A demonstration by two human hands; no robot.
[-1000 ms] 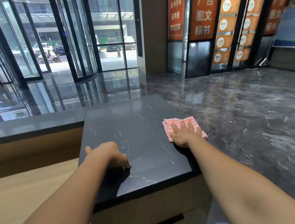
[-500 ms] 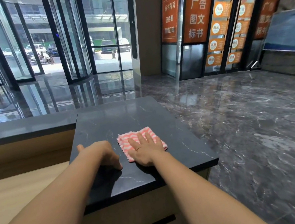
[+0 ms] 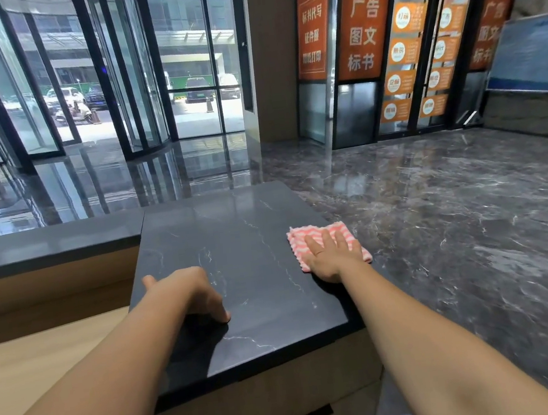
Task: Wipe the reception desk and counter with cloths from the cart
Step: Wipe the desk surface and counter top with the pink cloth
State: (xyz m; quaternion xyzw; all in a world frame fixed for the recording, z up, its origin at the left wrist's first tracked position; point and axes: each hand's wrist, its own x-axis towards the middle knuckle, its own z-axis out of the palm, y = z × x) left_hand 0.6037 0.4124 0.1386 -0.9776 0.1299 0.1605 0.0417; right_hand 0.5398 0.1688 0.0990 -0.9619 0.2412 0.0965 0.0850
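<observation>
Right at the counter's right edge, the right hand presses flat-fingered on the cloth; left hand rests curled, holding nothing.

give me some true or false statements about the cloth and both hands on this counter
1. The right hand lies with straight fingers on the pink-and-white striped cloth. True.
2. The cloth sits by the left edge of the dark marble counter top. False: it is at the right edge.
3. The left hand holds a second cloth. False: it holds nothing and rests with bent fingers on the counter top.
4. The cloth lies flat on the counter top, not bunched into a ball. True.
</observation>
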